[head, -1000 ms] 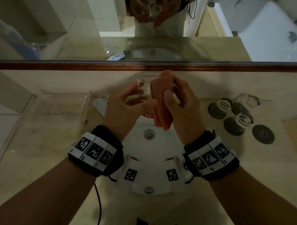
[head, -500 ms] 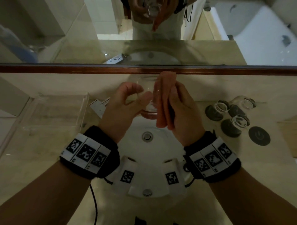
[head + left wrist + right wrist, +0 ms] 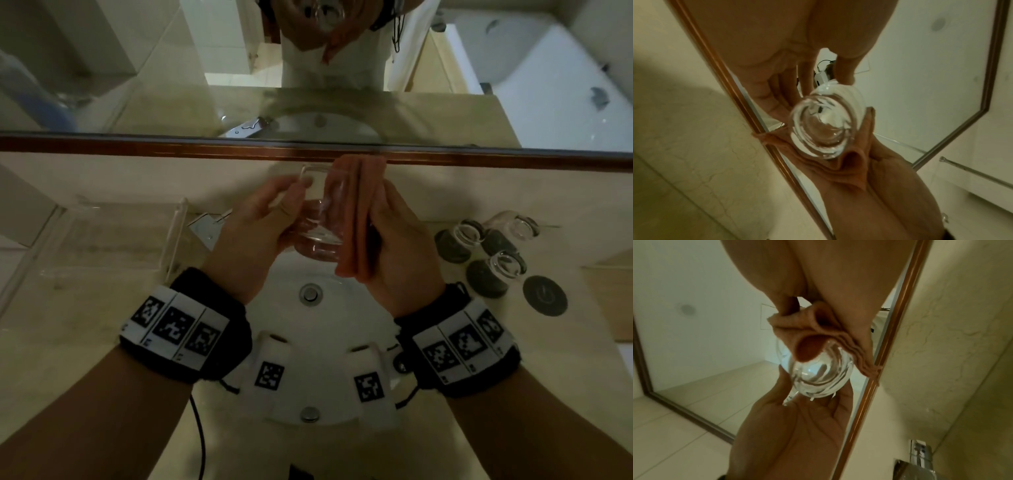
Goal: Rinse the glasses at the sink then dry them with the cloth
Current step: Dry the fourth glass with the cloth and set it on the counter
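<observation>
I am drying one glass [image 3: 318, 219] right now, and I hold it up over the white sink [image 3: 329, 318]. My left hand [image 3: 250, 236] has its grip closed on the glass, with my thumb and fingers curled round its side at 9 o'clock. My right hand [image 3: 394, 246] has its grip closed on the orange cloth [image 3: 359, 212]. I fold the cloth in that hand and press it flat on the side of the glass at 3 o'clock. In the wrist views the thick bottom of the glass points at me and the cloth touches its wall. I think the rinse of this glass is done and the wipe is only part way. Next I think I should turn the glass in my left hand so the cloth rubs all the way round, and then push the cloth inside too. I must hold tight, as wet glass can slip and the sink is hard. Three more small glasses [image 3: 493, 243] lie on dark round mats at 3 o'clock on the pale stone desk [image 3: 85, 325], and one mat [image 3: 544, 295] has nothing on it. A clear plastic tray [image 3: 113, 236] sits at 9 o'clock. A big mirror with a brown frame [image 3: 137, 142] is at 12 o'clock.
</observation>
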`<state>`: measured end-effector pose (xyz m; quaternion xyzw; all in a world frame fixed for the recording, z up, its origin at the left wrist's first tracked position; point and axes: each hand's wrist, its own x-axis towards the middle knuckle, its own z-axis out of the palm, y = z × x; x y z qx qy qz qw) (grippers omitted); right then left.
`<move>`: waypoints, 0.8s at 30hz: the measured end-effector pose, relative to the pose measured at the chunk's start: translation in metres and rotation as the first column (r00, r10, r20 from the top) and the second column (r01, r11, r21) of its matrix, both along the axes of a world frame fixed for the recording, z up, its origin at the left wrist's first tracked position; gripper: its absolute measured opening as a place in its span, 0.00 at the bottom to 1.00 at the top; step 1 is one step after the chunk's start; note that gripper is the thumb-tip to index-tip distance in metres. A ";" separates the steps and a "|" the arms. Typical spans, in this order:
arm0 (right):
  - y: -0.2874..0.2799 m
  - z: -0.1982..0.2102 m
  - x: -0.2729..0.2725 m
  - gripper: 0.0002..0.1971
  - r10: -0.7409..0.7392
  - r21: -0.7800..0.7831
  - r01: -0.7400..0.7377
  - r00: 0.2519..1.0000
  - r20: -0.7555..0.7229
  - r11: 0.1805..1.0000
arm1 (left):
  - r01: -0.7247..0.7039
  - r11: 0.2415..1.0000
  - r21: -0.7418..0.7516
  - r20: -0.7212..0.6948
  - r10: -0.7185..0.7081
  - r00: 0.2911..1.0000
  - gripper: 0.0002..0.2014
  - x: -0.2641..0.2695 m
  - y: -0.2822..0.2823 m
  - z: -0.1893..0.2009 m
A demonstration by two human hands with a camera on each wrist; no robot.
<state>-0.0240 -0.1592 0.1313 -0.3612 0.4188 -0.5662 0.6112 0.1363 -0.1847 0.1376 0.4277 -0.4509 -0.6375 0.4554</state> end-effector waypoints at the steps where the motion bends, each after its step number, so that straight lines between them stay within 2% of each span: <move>1: 0.000 0.001 0.001 0.27 -0.026 -0.013 0.025 0.998 -0.059 1.000 | -0.027 1.000 -0.010 0.013 0.027 1.000 0.13 -0.002 0.000 0.001; 4: 0.001 0.005 0.003 0.30 -0.100 -0.072 0.086 0.970 -0.220 0.994 | -0.061 0.996 -0.065 0.072 0.066 0.995 0.11 -0.008 0.001 0.004; 6: 0.002 0.008 0.002 0.34 -0.133 -0.123 0.100 0.946 -0.297 0.987 | -0.029 0.991 -0.133 0.142 0.048 0.989 0.20 -0.010 0.005 0.005; 8: 0.004 0.012 0.002 0.29 -0.140 -0.162 0.096 0.948 -0.284 0.982 | -0.005 0.985 -0.170 0.175 0.035 0.984 0.29 -0.010 0.009 0.006; 10: 0.006 0.019 0.000 0.24 -0.135 -0.191 0.085 0.955 -0.264 0.978 | -0.014 0.985 -0.169 0.120 0.034 0.992 0.33 -0.009 0.011 0.006; 15: 0.011 0.038 -0.001 0.19 -0.110 -0.197 0.070 0.974 -0.200 0.978 | -0.044 0.980 -0.196 -0.003 0.044 0.999 0.30 -0.005 0.012 0.017; 19: 0.019 0.054 0.005 0.28 -0.111 -0.232 0.066 0.977 -0.184 0.971 | -0.014 0.976 -0.217 -0.070 -0.002 0.998 0.27 0.001 0.021 0.030; 24: 0.032 0.062 0.018 0.29 -0.143 -0.283 0.086 0.972 -0.184 0.955 | -0.030 0.989 -0.145 -0.149 0.008 0.989 0.20 0.003 0.040 0.038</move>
